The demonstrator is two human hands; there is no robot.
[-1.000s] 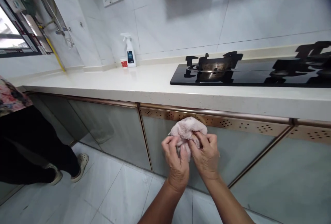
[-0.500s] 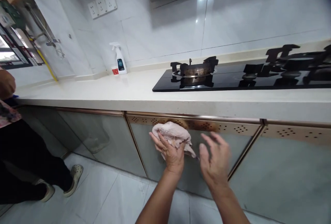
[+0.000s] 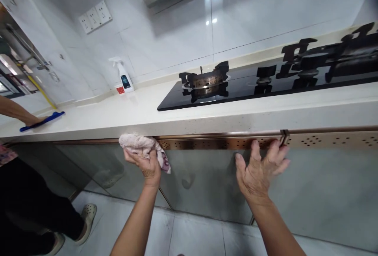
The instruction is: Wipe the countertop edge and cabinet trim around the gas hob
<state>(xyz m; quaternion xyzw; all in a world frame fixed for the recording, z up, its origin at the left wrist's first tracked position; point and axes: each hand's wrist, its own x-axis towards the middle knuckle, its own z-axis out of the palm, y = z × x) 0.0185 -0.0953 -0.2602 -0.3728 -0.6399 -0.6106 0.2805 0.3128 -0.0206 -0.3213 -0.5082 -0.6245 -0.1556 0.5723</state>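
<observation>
My left hand [image 3: 146,167] holds a bunched pale pink cloth [image 3: 137,143] against the top edge of the cabinet front, where two doors meet. A darker purplish corner of the cloth hangs down beside my fingers. My right hand [image 3: 261,169] has its fingers spread, with the fingertips at the copper-coloured perforated strip [image 3: 206,143] near that door's right end. Below the strip is the grey-green glass cabinet door [image 3: 203,181]. I cannot tell how firmly the right fingertips press on it.
A black gas hob [image 3: 242,88] is set into the white counter [image 3: 97,116]. A spray bottle [image 3: 125,78] and a small red-and-white item [image 3: 120,89] stand by the wall. At left another person's hand [image 3: 32,120] is on a blue tool [image 3: 44,122]; their shoe [image 3: 88,222] is on the floor.
My left hand has carried the cloth left along the strip to the door joint. My right hand has moved right and up to the strip. The other person's hand and blue tool show on the counter.
</observation>
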